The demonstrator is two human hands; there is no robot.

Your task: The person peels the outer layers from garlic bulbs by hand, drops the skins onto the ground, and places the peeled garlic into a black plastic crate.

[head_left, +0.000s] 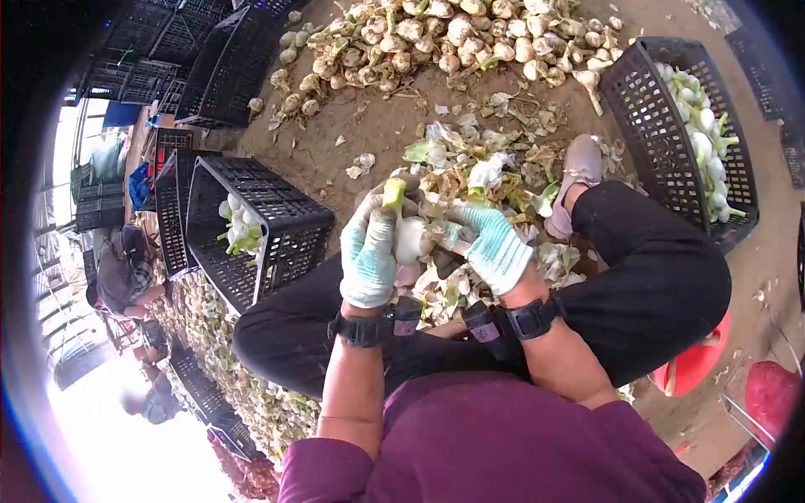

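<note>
A white garlic bulb (411,241) with a short green cut stem (393,194) is held in front of my knees, stem up. My left hand (369,251), in a mint and white glove with soiled fingers, wraps around the bulb and stem from the left. From the other side, my right hand (490,243), gloved alike, has its fingers closed against the bulb, pinching at its loose outer skin (436,214). The right fingertips are partly hidden. Peeled skins and leaves (490,172) lie on the ground beneath and beyond both hands.
A heap of unpeeled garlic (453,38) spreads ahead. A black crate (662,134) of peeled garlic stands at right, another crate (260,226) with some bulbs at left. More crates (222,67) stack at upper left. Other people (126,272) sit at far left. A red stool (696,360) is at right.
</note>
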